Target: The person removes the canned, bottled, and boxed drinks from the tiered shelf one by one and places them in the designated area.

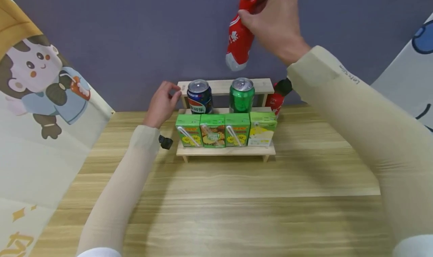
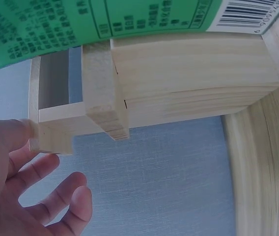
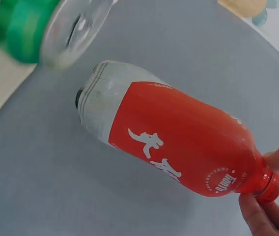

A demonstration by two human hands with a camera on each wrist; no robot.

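My right hand [image 1: 275, 20] pinches a red-labelled plastic bottle [image 1: 239, 43] by its neck and cap, high above the shelf. In the right wrist view the bottle [image 3: 174, 142] slants, base up to the left and red cap at the fingers. My left hand [image 1: 162, 103] is at the left end of the wooden tiered shelf [image 1: 220, 151]; in the left wrist view its thumb touches the top tier's end [image 2: 34, 137], the other fingers loosely bent. A dark blue can [image 1: 199, 97] and a green can [image 1: 241, 96] stand on the shelf behind a row of green drink cartons [image 1: 213, 131].
Another red container [image 1: 275, 102] stands beside the shelf's right end, partly hidden by a black wrist camera [image 1: 283, 87]. A grey-blue wall panel [image 1: 135, 43] rises behind the shelf. The wood-grain table [image 1: 216, 204] extends in front; cartoon-printed panels flank both sides.
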